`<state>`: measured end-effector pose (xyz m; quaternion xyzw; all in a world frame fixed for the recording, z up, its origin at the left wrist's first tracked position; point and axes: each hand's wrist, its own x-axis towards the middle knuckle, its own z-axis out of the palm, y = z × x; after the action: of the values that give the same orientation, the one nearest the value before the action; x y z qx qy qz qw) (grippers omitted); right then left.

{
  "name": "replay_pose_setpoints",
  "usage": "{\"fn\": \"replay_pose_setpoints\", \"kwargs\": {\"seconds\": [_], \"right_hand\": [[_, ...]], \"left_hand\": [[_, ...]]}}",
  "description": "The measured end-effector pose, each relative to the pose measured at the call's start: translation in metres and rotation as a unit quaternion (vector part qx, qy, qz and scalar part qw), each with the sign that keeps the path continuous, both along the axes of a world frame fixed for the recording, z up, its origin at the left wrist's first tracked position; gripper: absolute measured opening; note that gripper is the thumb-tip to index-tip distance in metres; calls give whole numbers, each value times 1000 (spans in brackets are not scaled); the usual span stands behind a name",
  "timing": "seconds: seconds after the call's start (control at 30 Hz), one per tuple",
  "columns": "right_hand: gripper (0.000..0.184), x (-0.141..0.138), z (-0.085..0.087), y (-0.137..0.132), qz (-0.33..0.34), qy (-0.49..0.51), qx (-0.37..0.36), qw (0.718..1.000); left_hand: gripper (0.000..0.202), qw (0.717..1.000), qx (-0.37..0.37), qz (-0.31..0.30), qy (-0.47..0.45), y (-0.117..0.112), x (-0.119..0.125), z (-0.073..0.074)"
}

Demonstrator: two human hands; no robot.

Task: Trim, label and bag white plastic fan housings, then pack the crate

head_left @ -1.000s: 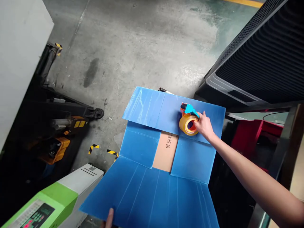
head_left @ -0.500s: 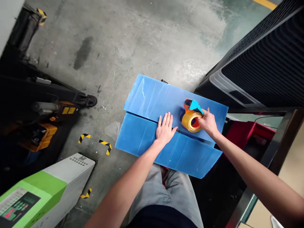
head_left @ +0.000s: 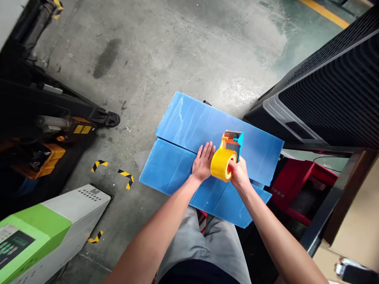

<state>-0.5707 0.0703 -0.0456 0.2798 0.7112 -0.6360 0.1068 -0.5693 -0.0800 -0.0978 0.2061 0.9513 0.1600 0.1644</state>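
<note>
A blue box (head_left: 174, 163) stands in front of my legs, its two top flaps folded inward with a narrow gap between them. Across that seam my left hand (head_left: 203, 162) lies flat, fingers stretched out over the flaps. My right hand (head_left: 239, 172) grips a tape dispenser (head_left: 226, 159) with a wide yellow roll and a blue and orange head. The dispenser is just right of my left hand, over the seam. It hides part of the flaps; whether it touches them I cannot tell.
A black ribbed machine (head_left: 334, 90) rises at the right, with a red bin (head_left: 291, 185) below it. To the left are a green and white machine (head_left: 56, 232) and a dark pallet-truck-like machine (head_left: 74, 114). Black and yellow tape marks (head_left: 126, 177) lie on the concrete floor.
My right hand has brought the tape dispenser leftward, nearer my left hand, and turned it so the roll's side faces differently. My left hand stays flat on the flaps. The view has shifted slightly.
</note>
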Motion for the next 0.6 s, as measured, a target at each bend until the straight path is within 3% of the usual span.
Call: {"fn": "replay_pose_setpoints", "kwargs": {"seconds": [0.13, 0.23, 0.33, 0.47, 0.6], "right_hand": [[33, 8, -18, 11, -56, 38, 66, 995], [29, -3, -29, 30, -96, 57, 137, 984], [20, -46, -46, 49, -118, 71, 187, 973], [23, -120, -72, 74, -106, 96, 222, 965], [26, -148, -91, 87, -92, 91, 252, 959]], "left_hand": [[63, 1000, -7, 11, -1, 2, 1, 0], [68, 1000, -5, 7, 3, 0, -1, 5], [73, 1000, -5, -4, 11, -4, -2, 7], [78, 999, -4, -23, 28, -10, 1, 1], [78, 998, -1, -26, 49, -11, 6, -2]]}}
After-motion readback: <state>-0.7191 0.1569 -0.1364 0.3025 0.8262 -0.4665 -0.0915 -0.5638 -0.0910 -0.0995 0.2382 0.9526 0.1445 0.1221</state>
